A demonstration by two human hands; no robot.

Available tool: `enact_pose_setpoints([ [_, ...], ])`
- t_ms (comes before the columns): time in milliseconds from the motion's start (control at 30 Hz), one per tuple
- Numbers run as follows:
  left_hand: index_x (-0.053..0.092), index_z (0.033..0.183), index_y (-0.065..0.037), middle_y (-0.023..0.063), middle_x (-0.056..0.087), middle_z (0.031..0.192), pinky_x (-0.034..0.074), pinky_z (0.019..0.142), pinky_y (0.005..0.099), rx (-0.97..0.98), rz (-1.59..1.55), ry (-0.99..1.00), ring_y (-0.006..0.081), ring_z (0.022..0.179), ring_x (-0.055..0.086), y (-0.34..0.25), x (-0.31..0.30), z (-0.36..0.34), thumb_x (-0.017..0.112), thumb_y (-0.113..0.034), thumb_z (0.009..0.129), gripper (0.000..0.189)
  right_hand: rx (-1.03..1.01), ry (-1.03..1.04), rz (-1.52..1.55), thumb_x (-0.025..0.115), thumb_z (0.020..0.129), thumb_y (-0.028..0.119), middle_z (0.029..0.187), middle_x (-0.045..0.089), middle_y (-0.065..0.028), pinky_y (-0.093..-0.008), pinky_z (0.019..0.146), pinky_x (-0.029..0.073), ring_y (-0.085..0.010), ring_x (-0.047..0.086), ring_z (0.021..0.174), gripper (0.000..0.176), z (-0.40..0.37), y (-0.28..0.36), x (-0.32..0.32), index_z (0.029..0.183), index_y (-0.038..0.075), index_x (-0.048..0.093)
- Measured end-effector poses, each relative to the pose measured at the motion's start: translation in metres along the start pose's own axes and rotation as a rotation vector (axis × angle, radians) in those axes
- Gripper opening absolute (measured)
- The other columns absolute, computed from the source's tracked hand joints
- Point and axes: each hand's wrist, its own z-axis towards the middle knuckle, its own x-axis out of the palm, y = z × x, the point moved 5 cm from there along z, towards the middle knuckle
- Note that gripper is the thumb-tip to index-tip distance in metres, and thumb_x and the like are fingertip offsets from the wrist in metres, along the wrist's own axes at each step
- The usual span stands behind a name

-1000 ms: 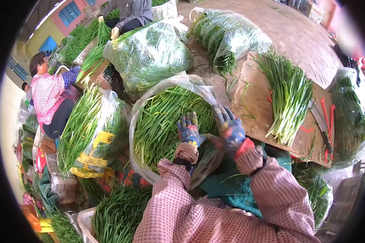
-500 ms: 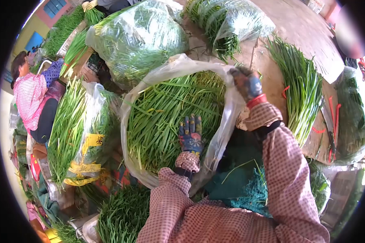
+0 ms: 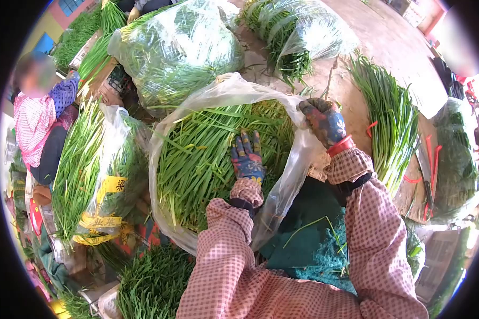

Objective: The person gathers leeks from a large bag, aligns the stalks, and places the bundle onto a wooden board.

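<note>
Head view: the greens [image 3: 197, 165] sit in the open bag [image 3: 295, 183] before me. My left hand [image 3: 248, 159] lies on them, fingers extended; my right hand [image 3: 325, 122] pinches the bag's rim. Farther right, a bundle [image 3: 391, 125] lies on a board [image 3: 357, 109], a knife [image 3: 424, 164] just beside it.

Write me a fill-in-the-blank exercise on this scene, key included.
1. The left hand, in a flower-patterned ____, rests on greens in the plastic bag.
2. The right hand has its grip on that bag's rim; the bag's mouth is ____, not closed.
3. A long-bladed ____ lies between the loose bundle and the red strips.
4. The strips' colour is ____.

Key: glove; open; knife; red.
</note>
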Motion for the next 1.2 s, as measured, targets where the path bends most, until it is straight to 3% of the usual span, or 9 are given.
enact_pose_setpoints([
  [100, 0.006, 0.133, -0.015, 0.0153, 0.01, 0.137, 0.022, 0.096, 0.0437, -0.025, 0.03, -0.02, 0.0289, 0.123, 0.022, 0.003, -0.011, -0.008, 0.052, -0.027, 0.072, 0.078, -0.02, -0.016, -0.202, 0.057, 0.077, 0.021, 0.059, 0.053, 0.0003, -0.0203, 0.042, 0.033, -0.0064, 0.044, 0.048, 0.02, -0.006, 0.005, 0.001, 0.082, 0.002, 0.06],
  [433, -0.002, 0.133, -0.011, 0.0168, 0.018, 0.134, 0.033, 0.088, 0.0427, -0.038, 0.062, -0.062, 0.0297, 0.117, 0.031, 0.005, -0.005, -0.002, 0.061, -0.03, 0.065, 0.094, 0.007, 0.033, -0.314, 0.054, 0.078, 0.023, 0.06, 0.055, -0.0023, -0.0246, 0.044, 0.037, -0.0087, 0.046, 0.049, 0.024, -0.005, -0.004, 0.002, 0.088, 0.002, 0.06],
  [500, -0.005, 0.133, -0.012, 0.016, 0.022, 0.133, 0.041, 0.082, 0.0382, -0.116, -0.109, 0.356, 0.0308, 0.112, 0.039, 0.007, -0.014, 0.006, 0.052, -0.013, 0.069, 0.085, -0.029, 0.033, -0.231, 0.054, 0.078, 0.023, 0.059, 0.053, -0.0002, -0.0244, 0.042, 0.036, -0.0087, 0.045, 0.045, 0.023, -0.005, 0.001, 0.004, 0.086, 0.002, 0.06],
  [767, -0.004, 0.132, -0.011, 0.0186, 0.045, 0.113, 0.043, 0.079, 0.0364, -0.153, -0.319, 0.584, 0.0296, 0.096, 0.051, 0.045, -0.047, -0.009, 0.063, -0.018, 0.059, 0.1, -0.033, -0.035, -0.433, 0.052, 0.077, 0.025, 0.061, 0.057, -0.0074, -0.0292, 0.054, 0.042, -0.0175, 0.053, 0.055, 0.024, 0.0, 0.006, -0.018, 0.084, 0.003, 0.06],
  [833, 0.01, 0.132, -0.009, 0.0212, 0.052, 0.101, 0.044, 0.075, 0.0341, -0.011, -0.574, 0.317, 0.0294, 0.092, 0.053, 0.071, -0.065, -0.029, 0.067, -0.022, 0.053, 0.098, -0.073, -0.05, -0.453, 0.052, 0.077, 0.026, 0.062, 0.057, -0.009, -0.0298, 0.054, 0.043, -0.0186, 0.054, 0.056, 0.025, 0.001, 0.008, -0.016, 0.084, 0.003, 0.06],
  [1033, 0.021, 0.129, -0.006, 0.0175, 0.05, 0.109, 0.044, 0.076, 0.0359, -0.156, -1.521, 0.422, 0.0273, 0.097, 0.051, 0.135, -0.043, -0.097, 0.071, -0.026, 0.054, 0.092, -0.265, -0.052, -0.67, 0.051, 0.077, 0.028, 0.072, 0.06, -0.0134, -0.0321, 0.062, 0.045, -0.0239, 0.058, 0.067, 0.029, -0.015, 0.027, -0.011, 0.092, 0.004, 0.057],
  [1100, 0.022, 0.128, -0.006, 0.0162, 0.05, 0.11, 0.044, 0.077, 0.0362, -0.113, -1.607, 0.351, 0.0267, 0.097, 0.051, 0.14, -0.054, -0.118, 0.072, -0.026, 0.054, 0.091, -0.602, -0.076, -0.608, 0.053, 0.078, 0.03, 0.091, 0.058, -0.0122, -0.0322, 0.073, 0.045, -0.025, 0.057, 0.081, 0.041, -0.056, 0.05, -0.002, 0.11, 0.004, 0.047],
  [1167, 0.024, 0.128, -0.006, 0.015, 0.05, 0.111, 0.043, 0.079, 0.0364, -0.042, -1.63, 0.264, 0.0261, 0.098, 0.05, 0.139, -0.066, -0.132, 0.072, -0.027, 0.054, 0.091, -0.024, 0.412, 1.011, 0.059, 0.076, 0.024, 0.11, 0.049, -0.0131, -0.0328, 0.085, 0.039, -0.0241, 0.049, 0.1, 0.059, -0.088, 0.017, 0.023, 0.125, 0.006, 0.03],
  [1200, 0.025, 0.127, -0.006, 0.0143, 0.049, 0.111, 0.043, 0.079, 0.0366, 0.022, -1.609, 0.198, 0.0258, 0.098, 0.05, 0.141, -0.075, -0.139, 0.073, -0.027, 0.054, 0.09, -0.118, 0.416, 0.681, 0.061, 0.075, 0.019, 0.117, 0.043, -0.0142, -0.0333, 0.089, 0.036, -0.0236, 0.043, 0.106, 0.065, -0.107, 0.013, 0.03, 0.128, 0.006, 0.026],
])
